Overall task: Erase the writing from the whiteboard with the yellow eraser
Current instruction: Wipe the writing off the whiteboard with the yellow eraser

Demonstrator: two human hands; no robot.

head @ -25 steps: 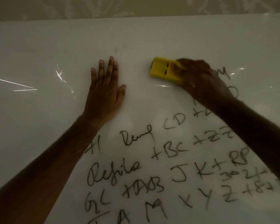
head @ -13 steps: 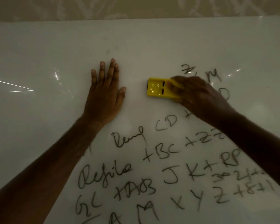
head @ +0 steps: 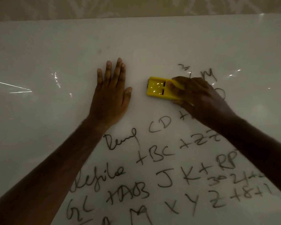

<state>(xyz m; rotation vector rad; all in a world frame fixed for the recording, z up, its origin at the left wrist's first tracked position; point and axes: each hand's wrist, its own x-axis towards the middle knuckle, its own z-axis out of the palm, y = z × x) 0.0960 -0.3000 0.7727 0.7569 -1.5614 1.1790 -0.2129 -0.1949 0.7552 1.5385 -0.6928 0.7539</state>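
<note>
A white whiteboard (head: pixel 55 127) fills the view, dimly lit. Black handwriting (head: pixel 162 156) covers its lower middle and right; a few letters (head: pixel 208 74) remain just above my right hand. The yellow eraser (head: pixel 157 88) lies flat on the board at the centre, its right end under my fingers. My right hand (head: pixel 199 98) is shut on the eraser and covers part of the writing. My left hand (head: pixel 111 93) rests flat on the board to the left of the eraser, fingers spread a little, holding nothing.
The board's top edge (head: pixel 136 18) meets a patterned beige wall (head: pixel 136 5). The upper and left parts of the board carry no writing, only light glare streaks (head: pixel 19 88).
My right hand has slid the eraser down the board and slightly left, uncovering letters above it. The left hand stays pressed in the same spot. The view shifted a little.
</note>
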